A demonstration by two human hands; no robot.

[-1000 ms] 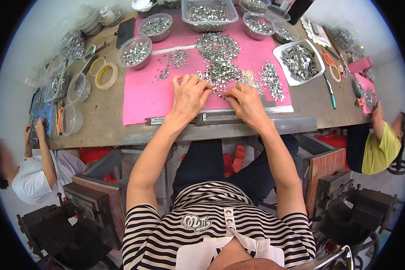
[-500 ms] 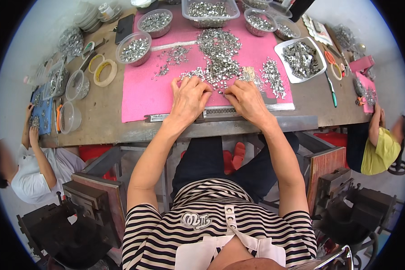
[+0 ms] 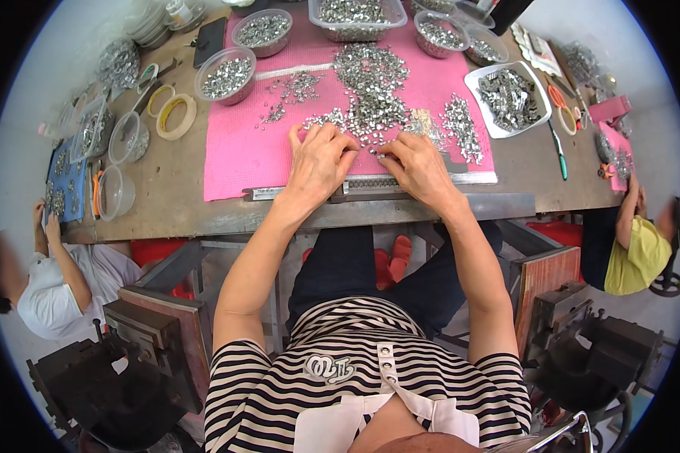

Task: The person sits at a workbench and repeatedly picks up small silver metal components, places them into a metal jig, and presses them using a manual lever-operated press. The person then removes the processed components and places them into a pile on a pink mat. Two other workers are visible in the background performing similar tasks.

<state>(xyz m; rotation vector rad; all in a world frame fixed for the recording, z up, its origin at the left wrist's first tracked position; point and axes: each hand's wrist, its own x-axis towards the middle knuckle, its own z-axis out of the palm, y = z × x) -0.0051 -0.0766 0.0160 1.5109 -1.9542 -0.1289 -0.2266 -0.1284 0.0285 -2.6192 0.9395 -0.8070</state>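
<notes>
- Presently, small shiny silver metal pieces (image 3: 372, 72) lie heaped at upper centre of the frame.
- Below, the left hand (image 3: 319, 160) and right hand (image 3: 418, 167) pinch narrowly; whether holding pieces, I cannot tell.
- It seems fine fingertip handling, calling for small movements.
- Grey metal table edge (image 3: 476, 208) runs near the wrists; pink textured mat (image 3: 242, 158) offers room leftward.

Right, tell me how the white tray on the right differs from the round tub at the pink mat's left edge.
The white tray is squarish, the round tub circular. The tray is opaque, the tub see-through. The tray's pieces look larger and darker than the tub's bits. Both are uncovered and hold silvery items.
</notes>
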